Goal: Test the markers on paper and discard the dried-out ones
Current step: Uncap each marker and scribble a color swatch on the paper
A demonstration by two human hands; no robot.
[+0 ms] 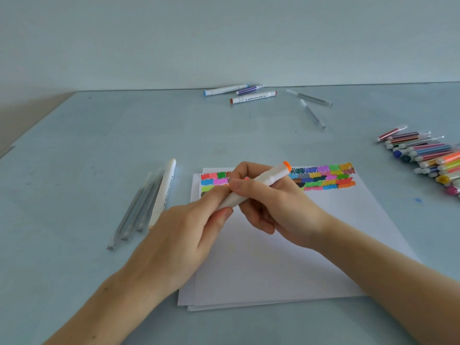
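Both hands up over the middle of the sheet, sharing one chunky white marker with an orange cap [258, 186]. Left hand [184, 235] curled round the lower end of the barrel, thumb tip pressed against the underside, forefinger wrapped over the top. Right hand [271, 202] gripping the middle of the same barrel, fingers folded tight around it, thumb laid across the front. Marker tilted, orange cap pointing to about 1 o'clock, other end buried in the left fingers (so can't tell whether that end is capped or bare).

Underneath, a small stack of white paper sheets [286, 245] on the pale blue-grey tabletop [74, 158]. Top edge of the sheet packed with rows of scribbled colour swatches [323, 176], red, green, pink, orange, blue, dark ones too, partly hidden behind the hands.

At 9 o'clock from the paper, a loose row of clear grey pens [135, 210] with a thick white marker [163, 192] lying right beside them. At 12 o'clock near the wall, a blue-tipped white marker [225, 90], a purple pen [249, 89] touching it, and a brown-tipped white marker [253, 97] just in front. Two more clear grey pens [311, 105] at about 1 o'clock. Off at 3 o'clock, a big heap of thin coloured markers [428, 155] running out of frame.
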